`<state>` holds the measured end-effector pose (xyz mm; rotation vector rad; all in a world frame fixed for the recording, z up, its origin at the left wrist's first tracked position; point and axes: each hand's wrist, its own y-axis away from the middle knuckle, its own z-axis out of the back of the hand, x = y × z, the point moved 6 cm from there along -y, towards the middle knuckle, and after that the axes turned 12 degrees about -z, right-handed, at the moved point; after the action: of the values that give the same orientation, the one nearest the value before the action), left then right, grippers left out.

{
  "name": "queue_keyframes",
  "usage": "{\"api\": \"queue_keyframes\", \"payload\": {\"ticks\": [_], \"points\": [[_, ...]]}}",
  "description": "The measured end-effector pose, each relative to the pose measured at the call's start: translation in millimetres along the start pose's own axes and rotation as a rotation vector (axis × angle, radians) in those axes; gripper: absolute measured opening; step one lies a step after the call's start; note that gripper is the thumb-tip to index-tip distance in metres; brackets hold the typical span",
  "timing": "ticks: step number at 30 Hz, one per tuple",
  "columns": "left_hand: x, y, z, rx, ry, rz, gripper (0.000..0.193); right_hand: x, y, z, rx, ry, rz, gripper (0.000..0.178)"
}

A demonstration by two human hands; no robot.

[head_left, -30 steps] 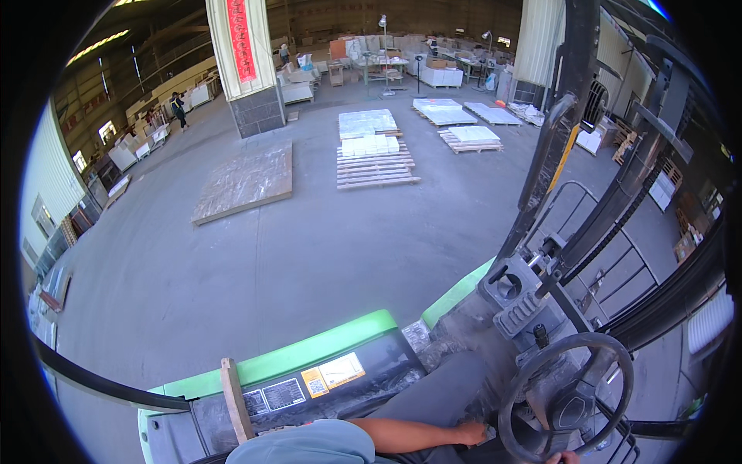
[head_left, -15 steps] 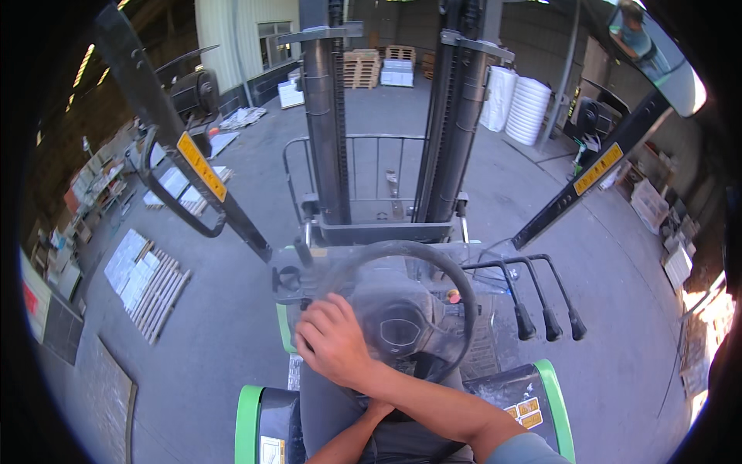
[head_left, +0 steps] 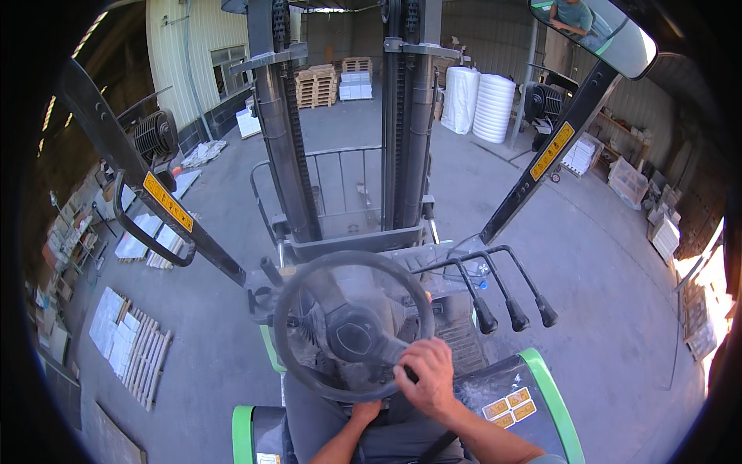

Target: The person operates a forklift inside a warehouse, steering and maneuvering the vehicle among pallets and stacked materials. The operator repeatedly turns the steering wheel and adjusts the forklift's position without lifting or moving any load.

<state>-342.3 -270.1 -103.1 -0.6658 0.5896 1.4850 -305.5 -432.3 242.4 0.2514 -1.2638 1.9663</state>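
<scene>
I sit at the dark steering wheel (head_left: 423,298) of a forklift. At the wheel's lower right, my right hand (head_left: 429,375) is closed round the black spinner knob (head_left: 411,374), its forearm coming in from the lower right. Below the wheel's lower rim, my left hand (head_left: 368,410) rests near my lap. Its fingers are hidden by the rim, so what they do cannot be made out. To the right of the wheel, several black control levers (head_left: 516,313) stand untouched.
Ahead rise the mast (head_left: 290,147) and a load guard (head_left: 340,185). Stacked wooden pallets (head_left: 315,85) and white wrapped rolls (head_left: 492,108) stand farther off. A partly loaded pallet (head_left: 143,352) lies on the left floor. A mirror (head_left: 610,39) hangs at upper right.
My right hand has swung from the wheel's left side to its lower right, turning the wheel with the knob. My left hand stays low. The whole view has shifted slightly.
</scene>
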Motion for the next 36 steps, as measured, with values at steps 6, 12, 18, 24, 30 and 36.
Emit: {"api": "queue_keyframes", "payload": {"ticks": [6, 12, 18, 24, 30, 36], "points": [[-48.7, 2.5, 29.9, 0.018, 0.285, -0.042, 0.045, 47.3, 52.1, -61.7, 0.042, -0.207, -0.108, 0.025], [-18.8, -4.0, 8.5, 0.072, 0.147, 0.104, 0.045, 30.1, 49.8, -49.5, 0.118, -0.157, -0.051, 0.024], [8.8, 0.0, 1.5, 0.045, 0.089, 0.087, 0.045, 15.1, 30.3, -24.4, -0.017, -0.089, -0.048, 0.023], [23.4, 2.3, -9.4, 0.08, 0.022, 0.145, 0.045, -20.5, -22.6, -3.0, -0.208, -0.005, -0.097, 0.02], [34.4, -5.8, -27.0, 0.112, -0.061, 0.008, 0.046, -12.0, -113.6, -34.5, -0.348, -0.03, -0.08, 0.016], [44.1, -4.9, -35.7, 0.025, -0.028, 0.017, 0.053, 62.6, -151.9, -109.7, -0.298, -0.153, 0.012, 0.015]]}}
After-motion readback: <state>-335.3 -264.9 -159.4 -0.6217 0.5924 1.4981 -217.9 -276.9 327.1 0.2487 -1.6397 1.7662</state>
